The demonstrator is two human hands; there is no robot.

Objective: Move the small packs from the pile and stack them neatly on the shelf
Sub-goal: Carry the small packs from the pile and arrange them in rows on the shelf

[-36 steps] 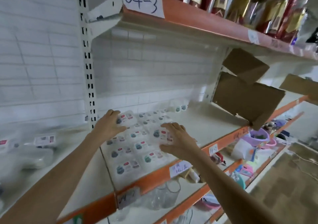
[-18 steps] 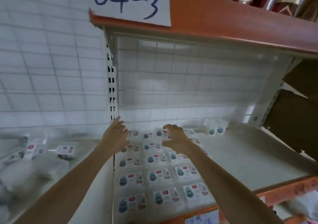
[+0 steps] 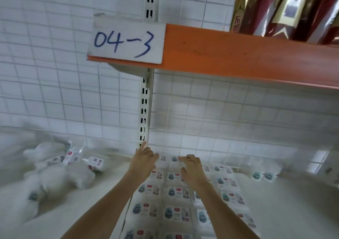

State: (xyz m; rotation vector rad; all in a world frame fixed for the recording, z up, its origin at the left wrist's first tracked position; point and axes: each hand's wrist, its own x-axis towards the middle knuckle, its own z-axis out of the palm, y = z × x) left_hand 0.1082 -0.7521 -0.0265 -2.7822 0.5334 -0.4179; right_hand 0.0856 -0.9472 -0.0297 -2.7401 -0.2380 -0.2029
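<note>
The left hand [image 3: 145, 162] is reaching to the back of the shelf [image 3: 286, 207], fingers loosely spread, its grip closing on nothing that I can make out; the fingertips are lying by the slotted upright [image 3: 145, 110] and the rearmost packs. The right hand [image 3: 192, 169] is resting palm-down just beside it, fingers curled lightly over the back row, seemingly pressing or nudging rather than holding a pack, though motion blur is making that hard to confirm. Beneath and in front of both hands, the stacked packs [image 3: 177, 193] are lying flat in tidy rows and columns running toward the shelf's front edge. To the left, on the neighbouring bay, the pile [image 3: 60, 172] of loose packs is sitting in a jumble, well apart from the rows. Judging by this, a good part of the stacking is done, but plenty is waiting in the pile. Overhead, the orange shelf edge is carrying a label [image 3: 126, 40] reading 04-3.
</note>
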